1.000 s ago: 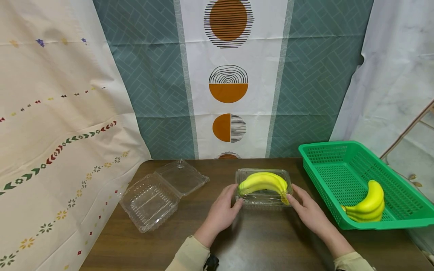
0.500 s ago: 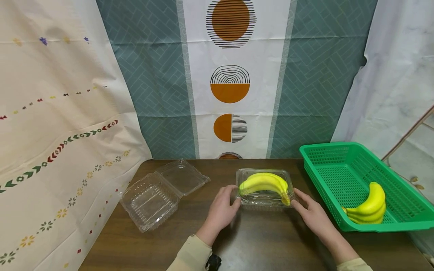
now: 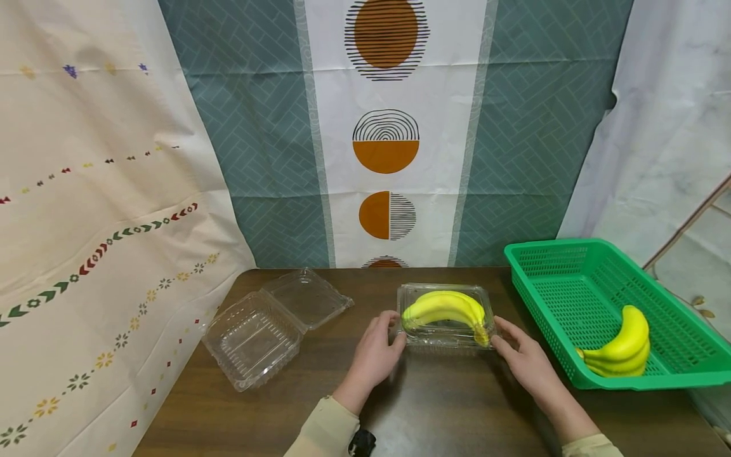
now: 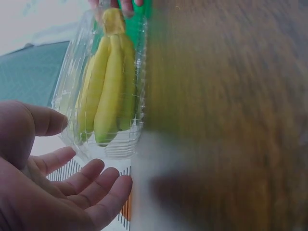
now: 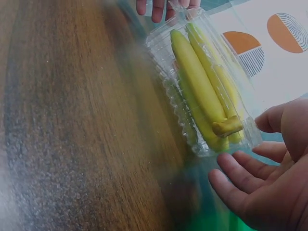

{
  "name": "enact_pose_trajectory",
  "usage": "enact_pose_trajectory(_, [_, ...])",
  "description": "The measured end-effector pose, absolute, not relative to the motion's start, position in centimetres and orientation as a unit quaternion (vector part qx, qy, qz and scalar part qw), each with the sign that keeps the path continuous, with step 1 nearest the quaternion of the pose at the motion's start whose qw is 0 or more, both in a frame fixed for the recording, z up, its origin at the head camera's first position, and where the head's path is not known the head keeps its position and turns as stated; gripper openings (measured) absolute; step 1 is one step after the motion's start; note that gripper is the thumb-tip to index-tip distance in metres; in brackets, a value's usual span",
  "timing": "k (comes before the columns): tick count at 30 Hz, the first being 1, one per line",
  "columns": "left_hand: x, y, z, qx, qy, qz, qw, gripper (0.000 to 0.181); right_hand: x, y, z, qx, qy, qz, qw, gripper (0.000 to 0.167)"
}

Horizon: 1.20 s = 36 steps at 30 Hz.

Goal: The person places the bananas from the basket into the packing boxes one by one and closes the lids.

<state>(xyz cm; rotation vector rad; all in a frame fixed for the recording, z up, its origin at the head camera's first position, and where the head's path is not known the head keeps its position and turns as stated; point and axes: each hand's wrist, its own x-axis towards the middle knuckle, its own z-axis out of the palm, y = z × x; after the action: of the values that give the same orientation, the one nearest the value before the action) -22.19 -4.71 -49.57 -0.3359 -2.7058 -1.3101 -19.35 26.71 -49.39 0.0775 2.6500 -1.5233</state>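
A closed clear plastic clamshell box (image 3: pixel 445 340) stands on the table in the head view, with a bunch of bananas (image 3: pixel 442 306) inside it. My left hand (image 3: pixel 375 355) is at the box's left end, thumb by the lid edge and fingers loosely spread, as the left wrist view shows. At the opposite end is my right hand (image 3: pixel 525 363), its thumb and fingertips by the corner near the banana stem (image 5: pixel 227 126). Neither hand's fingers curl round the box. Whether the fingertips touch the plastic is hard to tell.
A second clear clamshell box (image 3: pixel 254 339) lies with its lid spread back on the left of the wooden table (image 3: pixel 434 406). On the right, a green plastic basket (image 3: pixel 562 304) holds another banana bunch (image 3: pixel 622 349). Patterned curtains (image 3: pixel 263 139) hang behind the table.
My right thumb has slid off the lid's front right corner, and the right hand has drawn slightly outward. My left thumb has shifted slightly left. The box stays in place.
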Motion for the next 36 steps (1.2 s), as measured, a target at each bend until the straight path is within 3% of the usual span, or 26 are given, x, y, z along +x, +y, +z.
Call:
enact_pose_trajectory(19, [-22.21, -4.73, -49.99, -0.106, -0.885, -0.451, 0.042, 0.037, -19.55, 25.91, -49.79, 0.059, 0.829, -0.556, 0.021, 0.053])
enact_pose_trajectory(27, [-22.22, -4.80, -50.04, -0.103, -0.886, -0.450, 0.039, 0.036, -19.52, 26.01, -49.76, 0.102, 0.795, -0.595, 0.062, 0.054])
enact_pose_trajectory(36, [-22.16, -4.71, -49.91, -0.099, -0.890, -0.442, 0.045, 0.037, -19.58, 26.18, -49.82, 0.111, 0.796, -0.589, 0.087, 0.044])
